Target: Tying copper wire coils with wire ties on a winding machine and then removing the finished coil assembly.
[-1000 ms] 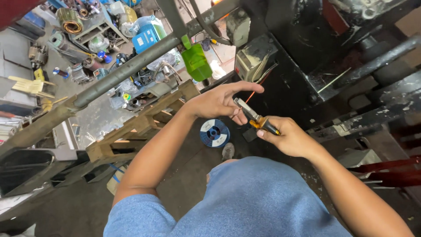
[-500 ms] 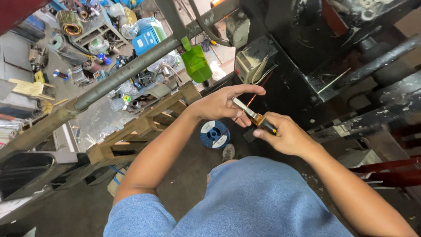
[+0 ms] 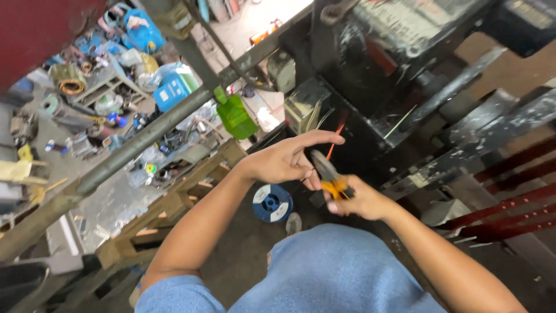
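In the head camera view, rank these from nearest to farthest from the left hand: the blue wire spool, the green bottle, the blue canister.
From the left hand:
1. Blue wire spool, just below it on the floor.
2. Green bottle, up and to its left.
3. Blue canister, farther up-left beyond the pipe.

Two hands, one pair of yellow-handled pliers (image 3: 331, 178), one blue wire spool (image 3: 272, 203), one green bottle (image 3: 236, 116), one blue canister (image 3: 172, 90).

We see a blue box (image 3: 172, 91) with a white label far up-left of our hands, and a green bottle (image 3: 236, 116) just above our left hand (image 3: 282, 162).
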